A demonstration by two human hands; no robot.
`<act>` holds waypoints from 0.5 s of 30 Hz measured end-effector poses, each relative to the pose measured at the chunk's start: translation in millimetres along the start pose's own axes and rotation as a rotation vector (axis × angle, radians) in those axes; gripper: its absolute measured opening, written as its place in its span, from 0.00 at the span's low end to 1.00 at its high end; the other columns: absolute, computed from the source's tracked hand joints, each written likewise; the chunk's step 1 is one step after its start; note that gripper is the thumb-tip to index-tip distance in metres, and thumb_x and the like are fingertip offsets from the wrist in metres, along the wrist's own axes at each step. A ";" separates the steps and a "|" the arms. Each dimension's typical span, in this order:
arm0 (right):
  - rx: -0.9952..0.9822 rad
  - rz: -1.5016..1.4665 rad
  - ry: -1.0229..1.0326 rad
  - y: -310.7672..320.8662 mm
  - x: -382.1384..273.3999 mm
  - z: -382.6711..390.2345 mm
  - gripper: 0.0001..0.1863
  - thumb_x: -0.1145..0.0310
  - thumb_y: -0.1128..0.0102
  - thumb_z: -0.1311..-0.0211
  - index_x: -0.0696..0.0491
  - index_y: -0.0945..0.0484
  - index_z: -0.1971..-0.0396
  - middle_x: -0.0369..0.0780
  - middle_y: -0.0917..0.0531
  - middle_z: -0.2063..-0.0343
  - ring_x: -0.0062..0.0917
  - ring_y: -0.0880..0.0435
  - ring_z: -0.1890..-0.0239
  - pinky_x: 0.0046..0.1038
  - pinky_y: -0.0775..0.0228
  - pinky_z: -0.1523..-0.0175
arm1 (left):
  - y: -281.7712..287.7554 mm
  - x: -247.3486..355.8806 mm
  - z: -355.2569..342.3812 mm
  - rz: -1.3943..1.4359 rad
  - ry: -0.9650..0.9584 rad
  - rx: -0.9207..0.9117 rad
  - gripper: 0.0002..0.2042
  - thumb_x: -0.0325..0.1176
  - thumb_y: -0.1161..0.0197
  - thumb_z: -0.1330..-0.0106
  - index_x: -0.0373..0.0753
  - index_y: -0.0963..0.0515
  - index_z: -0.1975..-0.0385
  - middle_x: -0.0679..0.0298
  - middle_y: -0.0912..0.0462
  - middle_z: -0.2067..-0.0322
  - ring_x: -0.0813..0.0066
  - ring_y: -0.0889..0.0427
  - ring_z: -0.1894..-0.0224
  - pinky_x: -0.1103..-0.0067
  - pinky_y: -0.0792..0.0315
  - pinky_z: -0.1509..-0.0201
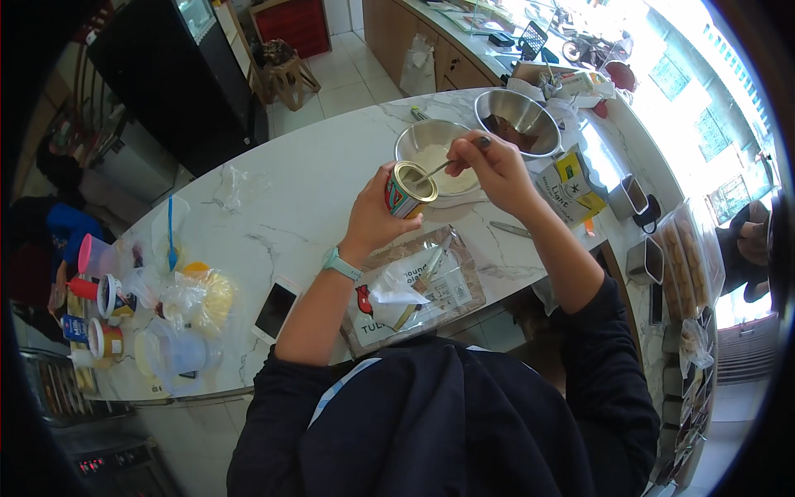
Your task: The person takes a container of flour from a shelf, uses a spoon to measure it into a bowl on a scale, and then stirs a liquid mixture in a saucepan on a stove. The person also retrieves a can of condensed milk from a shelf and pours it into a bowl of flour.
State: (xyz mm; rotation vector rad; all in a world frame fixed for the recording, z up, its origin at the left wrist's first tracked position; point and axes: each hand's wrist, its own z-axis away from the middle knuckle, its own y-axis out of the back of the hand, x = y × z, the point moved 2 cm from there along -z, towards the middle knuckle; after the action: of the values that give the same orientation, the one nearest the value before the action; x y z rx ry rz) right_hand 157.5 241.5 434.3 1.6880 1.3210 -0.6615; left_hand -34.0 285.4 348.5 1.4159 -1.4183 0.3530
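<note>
The left hand (370,219) curls in a wide grip, the left forearm (313,315) slanting forward; the right hand (498,172), slightly farther forward, pinches with bent fingers (460,152), the bare right forearm (570,255) angled inward.

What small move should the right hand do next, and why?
Probably lift the metal utensil from the tin toward the steel bowl of pale powder: the right hand grips it, one end reaches inside, and the left hand holds the tin nearby.
</note>
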 end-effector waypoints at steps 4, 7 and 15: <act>-0.070 -0.051 -0.179 -2.4 11.1 -0.7 0.14 0.64 0.53 0.32 0.61 0.27 0.69 0.37 0.22 0.74 0.19 0.20 0.72 0.20 0.26 0.64 | -1.4 3.5 -2.5 -0.006 0.004 -0.001 0.36 0.33 0.28 0.62 0.43 0.37 0.49 0.61 0.24 0.57 0.67 0.22 0.55 0.74 0.28 0.49; 0.031 -0.195 -0.282 7.7 18.6 -3.8 0.15 0.63 0.53 0.32 0.61 0.27 0.69 0.38 0.22 0.74 0.21 0.19 0.72 0.21 0.26 0.64 | -1.0 3.4 -2.6 -0.012 0.006 0.001 0.36 0.33 0.28 0.62 0.43 0.37 0.49 0.61 0.24 0.57 0.67 0.22 0.55 0.74 0.28 0.49; 0.325 -0.324 -0.316 45.1 27.3 -6.2 0.17 0.60 0.52 0.33 0.61 0.27 0.70 0.40 0.22 0.74 0.24 0.18 0.72 0.22 0.25 0.64 | 3.1 -8.0 -1.5 -0.042 0.038 0.004 0.36 0.33 0.28 0.62 0.43 0.37 0.49 0.61 0.24 0.57 0.66 0.22 0.54 0.74 0.28 0.48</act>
State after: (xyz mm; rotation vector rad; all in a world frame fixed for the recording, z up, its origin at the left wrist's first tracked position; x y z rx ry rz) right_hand 207.8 257.5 428.7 1.5423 1.3164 -1.3358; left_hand -38.0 291.8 344.1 1.4330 -1.3562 0.3543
